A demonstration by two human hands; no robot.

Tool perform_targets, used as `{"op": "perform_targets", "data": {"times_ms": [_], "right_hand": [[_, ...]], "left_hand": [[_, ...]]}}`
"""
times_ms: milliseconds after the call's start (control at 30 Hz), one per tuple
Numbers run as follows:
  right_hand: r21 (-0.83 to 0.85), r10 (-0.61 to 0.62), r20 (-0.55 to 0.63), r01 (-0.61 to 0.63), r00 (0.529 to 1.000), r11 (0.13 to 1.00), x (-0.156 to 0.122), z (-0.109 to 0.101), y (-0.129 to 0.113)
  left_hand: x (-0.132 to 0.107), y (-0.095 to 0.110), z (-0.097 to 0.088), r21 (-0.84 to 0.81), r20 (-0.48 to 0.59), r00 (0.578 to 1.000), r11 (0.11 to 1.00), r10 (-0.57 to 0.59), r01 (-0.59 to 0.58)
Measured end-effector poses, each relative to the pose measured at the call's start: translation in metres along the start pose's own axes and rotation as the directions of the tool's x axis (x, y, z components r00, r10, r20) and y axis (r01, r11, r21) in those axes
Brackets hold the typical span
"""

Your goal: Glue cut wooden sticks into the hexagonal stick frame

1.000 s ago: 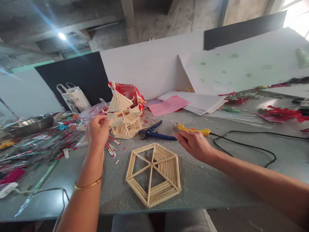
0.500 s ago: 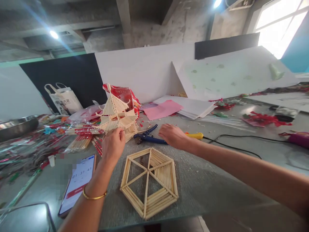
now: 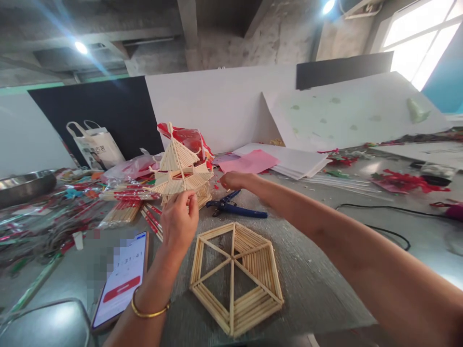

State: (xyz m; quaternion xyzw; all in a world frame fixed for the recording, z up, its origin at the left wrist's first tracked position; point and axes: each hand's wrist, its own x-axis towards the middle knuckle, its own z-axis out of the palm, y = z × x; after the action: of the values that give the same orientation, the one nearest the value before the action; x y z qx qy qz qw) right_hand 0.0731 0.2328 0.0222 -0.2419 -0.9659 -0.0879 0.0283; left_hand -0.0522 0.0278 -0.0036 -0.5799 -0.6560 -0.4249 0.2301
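A stick tower (image 3: 180,166) stands mid-table behind a flat stick hexagon (image 3: 237,277). The left hand (image 3: 180,220) pinches its lower eave. The right hand (image 3: 235,180) reaches its right side, fingers together; contact unclear. Blue pliers (image 3: 237,208) lie just beside it.

Grey table (image 3: 325,270): flat hexagonal frame of pale wooden sticks (image 3: 237,277) near the front edge, blue-handled pliers (image 3: 237,208) just behind it. Lit smartphone (image 3: 123,279) left of the frame. Red-wrapped stick bundles (image 3: 121,212), possibly chopsticks, further left. Pink paper sheet (image 3: 249,162) at back; black cable (image 3: 383,226) at right.
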Motion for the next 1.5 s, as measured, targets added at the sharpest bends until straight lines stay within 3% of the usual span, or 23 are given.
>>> {"op": "perform_targets", "data": {"times_ms": [133,233,333,433,567,700,733,800,867,933,1033,1133,1500], "right_hand": [[-0.004,-0.005,0.06,0.005,0.998,1.0,-0.046,-0.022,0.008],[0.055,-0.061,0.074,0.057,0.995,0.997,-0.084,-0.035,-0.013],[0.191,-0.175,0.021,0.168,0.984,0.967,-0.111,-0.041,-0.043],[0.28,-0.226,-0.038,0.227,0.973,0.933,-0.123,-0.041,-0.062],[0.36,-0.211,-0.05,0.214,0.976,0.908,-0.13,-0.04,-0.071],[0.443,-0.134,-0.087,0.159,0.987,0.883,-0.147,-0.04,-0.07],[0.445,-0.092,-0.127,0.139,0.988,0.885,-0.152,-0.038,-0.068],[0.433,0.036,-0.228,0.069,0.973,0.899,-0.161,-0.031,-0.059],[0.401,0.192,-0.299,-0.059,0.935,0.914,-0.166,-0.021,-0.048],[0.34,0.32,-0.323,-0.206,0.891,0.918,-0.169,-0.009,-0.037],[0.242,0.392,-0.314,-0.326,0.865,0.914,-0.169,0.001,-0.029],[0.178,0.37,-0.282,-0.331,0.885,0.927,-0.168,0.004,-0.031],[0.069,0.273,-0.22,-0.264,0.937,0.962,-0.166,0.009,-0.037]], "left_hand": [[0.0,0.002,-0.001,-0.078,0.025,0.999,0.996,-0.046,0.048],[-0.002,0.009,0.002,-0.164,0.052,0.991,0.98,0.121,-0.111],[-0.008,0.018,0.009,-0.203,0.096,0.921,0.914,0.376,-0.352],[-0.013,0.026,0.013,-0.174,0.225,0.84,0.869,0.493,-0.463],[-0.017,0.036,0.007,-0.156,0.351,0.808,0.88,0.474,-0.448],[-0.02,0.051,-0.008,-0.194,0.535,0.778,0.944,0.329,-0.266],[-0.022,0.054,-0.012,-0.217,0.613,0.737,0.958,0.285,-0.189],[-0.025,0.059,-0.019,-0.285,0.779,0.573,0.958,0.253,-0.036],[-0.029,0.061,-0.023,-0.324,0.873,0.409,0.943,0.265,0.081],[-0.032,0.062,-0.024,-0.33,0.908,0.32,0.933,0.271,0.146],[-0.033,0.064,-0.024,-0.335,0.927,0.246,0.918,0.282,0.21],[-0.031,0.066,-0.024,-0.335,0.933,0.219,0.91,0.286,0.242],[-0.034,0.067,-0.019,-0.33,0.926,0.249,0.927,0.283,0.175]]}}
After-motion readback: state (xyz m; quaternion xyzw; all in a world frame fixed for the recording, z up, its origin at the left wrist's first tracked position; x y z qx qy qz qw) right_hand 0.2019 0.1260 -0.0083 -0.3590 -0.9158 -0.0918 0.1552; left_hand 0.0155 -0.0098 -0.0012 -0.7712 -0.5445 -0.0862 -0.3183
